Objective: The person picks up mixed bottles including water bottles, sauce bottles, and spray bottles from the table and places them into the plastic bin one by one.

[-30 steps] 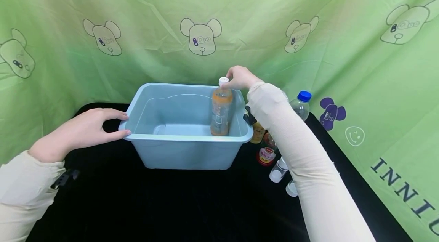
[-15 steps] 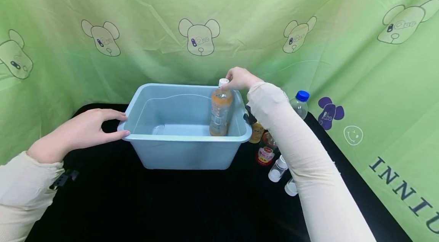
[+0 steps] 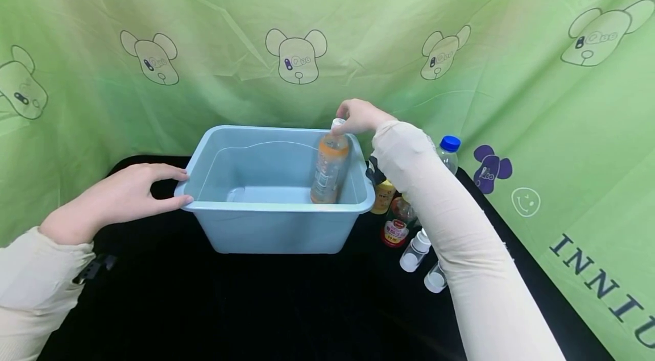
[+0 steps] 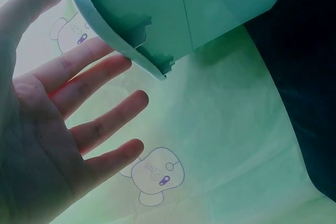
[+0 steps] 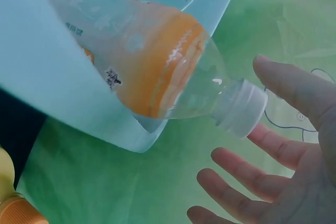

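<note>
Blue bin (image 3: pixel 278 230) holds 1 bottle (image 3: pixel 328 176): left hand (image 3: pixel 125 193) on rim (image 3: pixel 276 207), right hand (image 3: pixel 360 116) at cap (image 5: pixel 242 108), grips spread.

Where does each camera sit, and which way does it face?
Head: worn on the head, looking forward and down at the blue tub; the left hand, right hand and sleeves show.
Left wrist: worn there, facing the tub's outside and the green sheet; the left hand shows palm-side.
Right wrist: worn there, facing the bottle tilted in the tub; the right hand shows partly.
Shared: head and right wrist both show the bottle, tub and right hand.
</note>
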Tool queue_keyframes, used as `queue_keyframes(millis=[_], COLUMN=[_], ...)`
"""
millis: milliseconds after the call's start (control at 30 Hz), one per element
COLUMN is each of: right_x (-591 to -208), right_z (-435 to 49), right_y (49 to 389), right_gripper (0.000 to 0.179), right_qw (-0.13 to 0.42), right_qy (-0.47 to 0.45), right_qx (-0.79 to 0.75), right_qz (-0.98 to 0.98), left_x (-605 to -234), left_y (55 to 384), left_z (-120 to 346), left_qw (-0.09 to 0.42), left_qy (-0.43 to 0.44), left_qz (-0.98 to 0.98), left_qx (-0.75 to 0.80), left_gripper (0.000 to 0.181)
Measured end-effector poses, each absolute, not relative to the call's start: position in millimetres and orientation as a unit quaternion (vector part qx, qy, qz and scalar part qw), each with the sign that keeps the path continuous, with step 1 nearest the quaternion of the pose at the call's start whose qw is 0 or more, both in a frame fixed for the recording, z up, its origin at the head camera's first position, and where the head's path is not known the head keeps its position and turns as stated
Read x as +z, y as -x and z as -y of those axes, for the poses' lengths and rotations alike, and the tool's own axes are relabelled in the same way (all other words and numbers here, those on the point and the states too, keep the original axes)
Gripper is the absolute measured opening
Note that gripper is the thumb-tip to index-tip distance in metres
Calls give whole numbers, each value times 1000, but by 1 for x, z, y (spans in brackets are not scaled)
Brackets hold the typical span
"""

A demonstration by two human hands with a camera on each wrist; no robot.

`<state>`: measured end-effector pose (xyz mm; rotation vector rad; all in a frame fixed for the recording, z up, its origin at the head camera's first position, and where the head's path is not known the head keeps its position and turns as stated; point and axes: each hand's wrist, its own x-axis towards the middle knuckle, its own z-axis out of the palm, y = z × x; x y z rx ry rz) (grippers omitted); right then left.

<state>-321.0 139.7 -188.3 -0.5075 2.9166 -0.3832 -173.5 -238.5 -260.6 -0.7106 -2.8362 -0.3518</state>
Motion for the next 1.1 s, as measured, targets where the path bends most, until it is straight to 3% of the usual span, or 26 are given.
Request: queue_keyframes(millis=[333, 733, 1100], right_x=[-182, -166, -153], right_z=[-143, -152, -163], right_y=[317, 304, 282], right_gripper=[56, 48, 44], right_qw=[71, -5, -31], right_qy=[170, 192, 212], right_qx=[-136, -189, -214], right_qz=[-973, -963, -953], left_x=[-261, -263, -263], left_y=[173, 174, 173], left_z=[238, 239, 239], left_qw=[93, 100, 102], left_qy=[234, 238, 238], left_qz=[960, 958, 958], left_qx=[-122, -123, -126], left_gripper=[44, 43, 43])
